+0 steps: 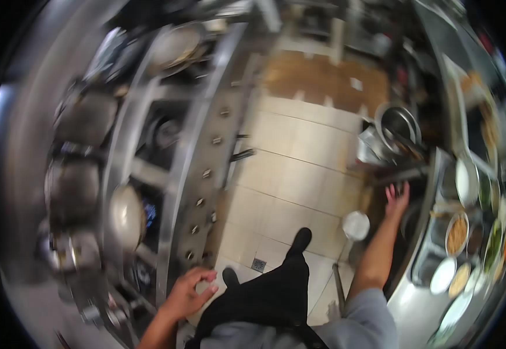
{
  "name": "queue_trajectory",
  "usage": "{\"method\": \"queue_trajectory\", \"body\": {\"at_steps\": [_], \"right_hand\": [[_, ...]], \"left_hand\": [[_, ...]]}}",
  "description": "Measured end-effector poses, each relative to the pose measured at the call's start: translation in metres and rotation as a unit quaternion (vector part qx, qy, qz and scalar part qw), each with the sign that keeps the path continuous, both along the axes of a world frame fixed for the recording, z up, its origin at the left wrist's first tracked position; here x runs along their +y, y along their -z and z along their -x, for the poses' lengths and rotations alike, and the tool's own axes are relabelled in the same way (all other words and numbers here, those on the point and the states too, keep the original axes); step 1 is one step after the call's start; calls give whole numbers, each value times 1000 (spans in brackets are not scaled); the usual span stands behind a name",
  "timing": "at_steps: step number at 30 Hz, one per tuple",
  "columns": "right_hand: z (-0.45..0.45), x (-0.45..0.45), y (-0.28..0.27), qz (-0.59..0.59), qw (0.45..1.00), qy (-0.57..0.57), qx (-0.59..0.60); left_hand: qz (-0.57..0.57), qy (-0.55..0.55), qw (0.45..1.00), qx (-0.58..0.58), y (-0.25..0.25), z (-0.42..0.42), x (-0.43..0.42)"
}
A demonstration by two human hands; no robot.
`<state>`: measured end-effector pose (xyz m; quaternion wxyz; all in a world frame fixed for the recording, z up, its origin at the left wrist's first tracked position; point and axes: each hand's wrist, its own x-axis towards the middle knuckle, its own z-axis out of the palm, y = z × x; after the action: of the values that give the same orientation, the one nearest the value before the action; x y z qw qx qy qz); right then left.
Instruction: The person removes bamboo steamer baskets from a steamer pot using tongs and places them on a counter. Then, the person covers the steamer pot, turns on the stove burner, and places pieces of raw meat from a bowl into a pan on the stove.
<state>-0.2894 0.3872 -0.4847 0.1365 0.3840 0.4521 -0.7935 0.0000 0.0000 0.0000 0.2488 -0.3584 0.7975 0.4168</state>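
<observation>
My left hand (190, 293) hangs near the front of the stove (197, 174), its fingers loosely curved and apart, with nothing in it. My right arm stretches forward along the counter (418, 256) on the right. At its end my right hand (398, 199) has its fingers spread, beside the dark space under the counter edge, and I see nothing held in it. Just beyond that hand stands a round metal pot (388, 136) with a dark inside and what looks like a handle across it. A white round container (356, 225) is on the near side of the hand, by the floor.
A pan (128, 218) sits on the stove at left, and another pan (177, 45) farther back. Several food containers, one with brown contents (457, 234), line the right counter. Brown flattened cardboard (317, 78) lies on the tiled floor (288, 157) ahead; a drain (258, 265) is near my feet.
</observation>
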Motion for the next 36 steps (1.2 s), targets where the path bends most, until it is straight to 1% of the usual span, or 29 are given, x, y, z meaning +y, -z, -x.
{"method": "queue_trajectory", "body": {"at_steps": [1,2,3,4,5,6,7,8,9,10,11,13,14,15,16,17,18,19,20,21,23,24,26,27,29,30,32,35,36], "right_hand": [[2,5,-10,9,997,30,-74],[0,21,0,25,985,52,-163],[99,-67,-19,123,987,-95,-45],[69,-86,-27,111,990,-64,-59],[43,-92,-18,68,985,-127,-90],[15,-109,-12,91,973,-202,-66],[-10,-124,-15,105,969,-193,-112],[-37,-130,-3,170,951,-230,-118],[-68,-150,-24,55,960,-244,-126],[-88,-163,-24,19,945,-297,-137],[-107,-173,-23,-20,928,-344,-144],[-145,-199,-41,-233,867,-438,-54],[-150,-207,-43,-233,861,-450,-37],[-140,-208,-33,-269,843,-467,-3],[-128,-211,-23,-306,823,-477,32],[-136,-229,-23,-340,805,-482,64],[-157,-249,-64,-284,827,-479,74],[-171,-260,-119,-228,847,-474,80],[-207,-289,-185,-193,889,-413,49],[-237,-313,-240,-157,925,-347,16],[-268,-329,-298,-149,914,-371,64],[-276,-347,-315,-111,915,-363,136],[-300,-375,-352,-49,897,-350,265],[-317,-386,-377,-24,881,-347,322],[-370,-426,-441,-71,902,-272,328],[-378,-430,-451,-50,845,-341,409],[-396,-446,-473,-24,835,-356,418],[-411,-472,-487,2,816,-391,427],[-418,-480,-492,0,810,-403,426]], "left_hand": [[29,-37,999,7,-3,-4,26],[93,-23,995,14,-3,8,37],[143,-78,966,201,47,-20,-51],[198,-95,952,211,27,-29,-65],[274,-72,914,290,16,-48,-84],[327,-120,889,298,-1,-73,-100],[390,-127,854,321,-15,-97,-114],[410,-154,838,326,-31,-129,-129],[429,-195,813,343,-44,-159,-141],[445,-230,783,369,-54,-187,-151],[489,-225,771,341,-66,-225,-166],[519,-264,742,331,-86,-295,-197],[555,-261,712,341,-94,-333,-219],[591,-256,683,343,-107,-374,-246],[678,-224,626,314,-115,-416,-279],[681,-270,609,305,-130,-451,-308],[684,-312,585,303,-141,-489,-343],[704,-330,574,257,-152,-526,-379],[721,-346,561,214,-162,-561,-415],[722,-345,557,221,-172,-589,-445],[595,-462,618,224,-186,-630,-502],[592,-458,620,236,-189,-649,-533],[599,-466,651,27,-195,-674,-585],[601,-461,653,35,-199,-676,-594],[597,-430,677,-36,-200,-677,-606],[598,-426,678,-31,-203,-677,-611],[562,-410,717,-52,-210,-681,-615],[559,-452,695,-4,-207,-685,-614],[575,-441,689,6,-206,-693,-620]]}}
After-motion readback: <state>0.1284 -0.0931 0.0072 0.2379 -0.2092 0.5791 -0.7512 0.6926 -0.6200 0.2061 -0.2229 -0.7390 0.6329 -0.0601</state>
